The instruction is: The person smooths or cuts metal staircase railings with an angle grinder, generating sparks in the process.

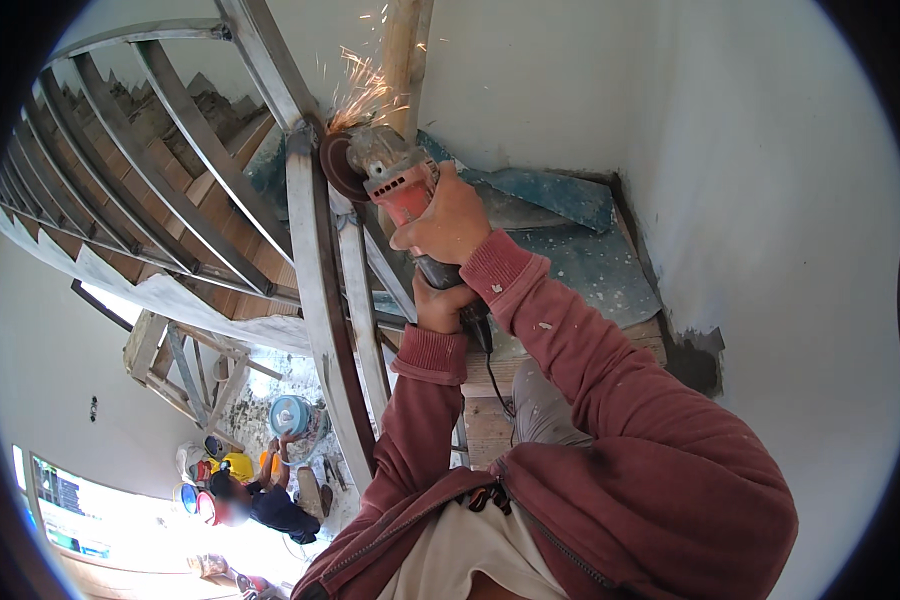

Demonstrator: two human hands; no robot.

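Note:
An angle grinder with a red body and a grey metal head is held up against the metal railing. My right hand is wrapped round its body near the head. Lower down, my left hand grips the dark rear end, where a black cord hangs down. The grinder's brown disc meets the railing beside the joint at the top of a square steel post. Orange sparks fly up and away from that spot. The exact contact point is partly hidden behind the disc.
Curved steel railing bars run off to the left, with wooden stair treads behind them. Blue-green sheeting covers the landing. Far below, a person reaches toward a blue bucket, near a wooden trestle.

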